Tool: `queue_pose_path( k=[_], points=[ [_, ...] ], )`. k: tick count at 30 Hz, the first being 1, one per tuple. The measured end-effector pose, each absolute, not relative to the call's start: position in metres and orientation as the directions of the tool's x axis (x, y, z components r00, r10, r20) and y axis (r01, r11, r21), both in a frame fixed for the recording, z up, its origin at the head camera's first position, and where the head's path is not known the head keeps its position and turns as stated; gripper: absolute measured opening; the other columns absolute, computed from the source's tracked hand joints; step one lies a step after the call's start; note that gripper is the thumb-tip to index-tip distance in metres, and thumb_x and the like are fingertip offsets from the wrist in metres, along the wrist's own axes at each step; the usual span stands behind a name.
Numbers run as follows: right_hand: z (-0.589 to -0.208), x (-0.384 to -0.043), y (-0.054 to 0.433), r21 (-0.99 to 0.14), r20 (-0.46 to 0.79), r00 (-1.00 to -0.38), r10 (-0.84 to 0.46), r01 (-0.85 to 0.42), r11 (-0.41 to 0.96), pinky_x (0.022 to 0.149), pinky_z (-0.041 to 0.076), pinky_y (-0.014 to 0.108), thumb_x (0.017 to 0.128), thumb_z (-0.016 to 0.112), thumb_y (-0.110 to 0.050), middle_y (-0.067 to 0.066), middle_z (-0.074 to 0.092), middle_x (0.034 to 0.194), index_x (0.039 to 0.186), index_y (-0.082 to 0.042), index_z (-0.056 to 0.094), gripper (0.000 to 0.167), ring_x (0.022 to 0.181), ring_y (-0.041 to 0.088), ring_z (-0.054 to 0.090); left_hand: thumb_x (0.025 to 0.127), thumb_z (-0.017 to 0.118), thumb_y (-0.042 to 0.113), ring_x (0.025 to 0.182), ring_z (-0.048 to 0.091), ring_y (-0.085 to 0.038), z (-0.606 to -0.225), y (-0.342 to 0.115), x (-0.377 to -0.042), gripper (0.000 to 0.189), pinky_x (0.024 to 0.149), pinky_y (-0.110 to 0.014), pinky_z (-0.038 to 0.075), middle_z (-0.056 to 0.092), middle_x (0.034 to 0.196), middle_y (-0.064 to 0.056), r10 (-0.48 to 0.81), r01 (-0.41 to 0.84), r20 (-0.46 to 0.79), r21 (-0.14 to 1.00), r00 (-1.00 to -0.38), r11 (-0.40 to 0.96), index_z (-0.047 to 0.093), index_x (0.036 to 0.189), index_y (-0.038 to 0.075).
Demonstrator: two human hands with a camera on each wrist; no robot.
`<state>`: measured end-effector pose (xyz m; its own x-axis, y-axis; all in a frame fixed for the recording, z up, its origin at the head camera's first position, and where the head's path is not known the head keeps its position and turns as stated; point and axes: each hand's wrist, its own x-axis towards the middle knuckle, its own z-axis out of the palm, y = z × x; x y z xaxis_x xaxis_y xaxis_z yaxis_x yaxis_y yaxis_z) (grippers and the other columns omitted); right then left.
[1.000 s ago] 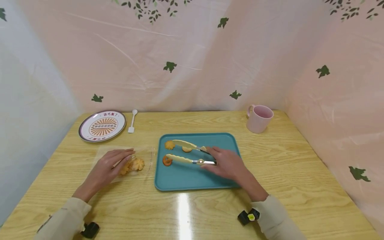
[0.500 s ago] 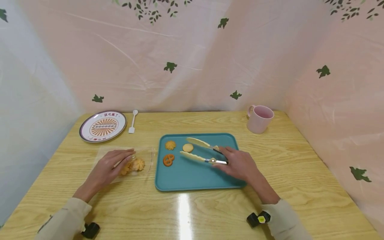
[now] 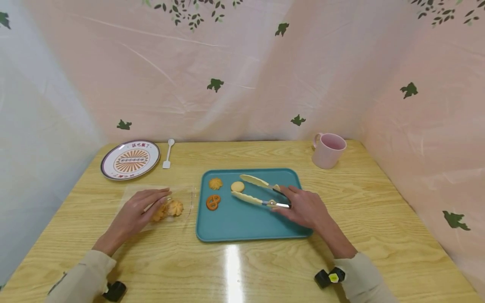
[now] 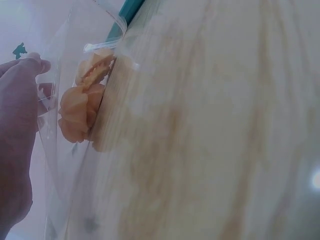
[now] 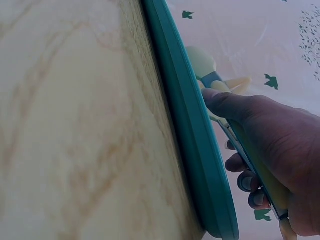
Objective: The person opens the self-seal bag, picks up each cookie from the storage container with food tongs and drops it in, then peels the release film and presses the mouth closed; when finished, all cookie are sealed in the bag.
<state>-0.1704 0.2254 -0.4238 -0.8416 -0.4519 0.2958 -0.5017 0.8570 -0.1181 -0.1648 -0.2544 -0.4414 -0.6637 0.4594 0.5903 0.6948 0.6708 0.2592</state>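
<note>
Cream tongs [image 3: 248,198], gripped by the right hand [image 3: 304,206], are spread apart over the blue tray [image 3: 235,225] near a round cookie [image 3: 237,186], and from afar I see the left hand [image 3: 137,209] pinching a clear bag [image 3: 187,198] with bumpy cookies [image 3: 175,208] inside.

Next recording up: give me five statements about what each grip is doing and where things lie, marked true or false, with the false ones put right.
1. The right-hand grip holds cream-and-silver tongs. True.
2. A brown pretzel-shaped biscuit lies on the teal rectangular tray. True.
3. The tongs are pinching that pretzel-shaped biscuit. False: it lies apart from them.
4. The left-hand grip touches a transparent plastic bag containing golden flower-shaped biscuits. True.
5. The bag is on the tray. False: it is on the pale wooden table, beside the tray.
</note>
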Motion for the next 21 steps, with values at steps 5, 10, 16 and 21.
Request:
queue_pose_path(
  k=[5,10,16,21],
  points=[
    [-0.4239,-0.1714,0.2249,-0.11,0.287,-0.84,-0.461,-0.507,0.855,0.048,0.047,0.033,0.086,0.079,-0.055,0.005,0.067,0.091,0.128,-0.006,0.07,0.064,0.06,0.017,0.058,0.085,0.077,-0.009,0.113,0.066,-0.033,-0.442,-0.2557,-0.1645,0.04,0.111,-0.014,0.033,0.071,0.127,-0.012,0.459,0.694,0.59,0.261,-0.665,0.67,0.074,0.124,0.004],
    [-0.423,-0.173,0.2241,-0.103,0.287,-0.832,-0.474,-0.519,0.849,0.047,0.045,0.031,0.085,0.079,-0.054,0.004,0.066,0.087,0.127,-0.006,0.07,0.064,0.058,0.015,0.055,0.085,0.076,-0.009,0.111,0.066,-0.033,-0.4426,-0.2559,-0.1654,0.041,0.11,-0.014,0.032,0.072,0.126,-0.012,0.465,0.711,0.607,0.255,-0.645,0.655,0.074,0.123,0.004],
    [-0.4221,-0.1758,0.2245,-0.099,0.294,-0.821,-0.489,-0.535,0.839,0.048,0.048,0.033,0.085,0.079,-0.055,0.007,0.069,0.093,0.128,-0.005,0.07,0.066,0.061,0.018,0.06,0.086,0.076,-0.009,0.111,0.067,-0.033,-0.442,-0.2541,-0.1648,0.04,0.108,-0.019,0.037,0.072,0.126,-0.011,0.465,0.72,0.616,0.255,-0.636,0.646,0.074,0.123,0.003],
    [-0.4211,-0.1786,0.2256,-0.106,0.292,-0.814,-0.502,-0.549,0.829,0.049,0.05,0.035,0.085,0.079,-0.054,0.01,0.072,0.099,0.129,-0.004,0.07,0.067,0.065,0.021,0.065,0.085,0.076,-0.009,0.111,0.067,-0.033,-0.4405,-0.253,-0.1644,0.04,0.103,-0.032,0.046,0.072,0.126,-0.011,0.462,0.713,0.61,0.259,-0.644,0.652,0.074,0.123,0.004]
  ],
)
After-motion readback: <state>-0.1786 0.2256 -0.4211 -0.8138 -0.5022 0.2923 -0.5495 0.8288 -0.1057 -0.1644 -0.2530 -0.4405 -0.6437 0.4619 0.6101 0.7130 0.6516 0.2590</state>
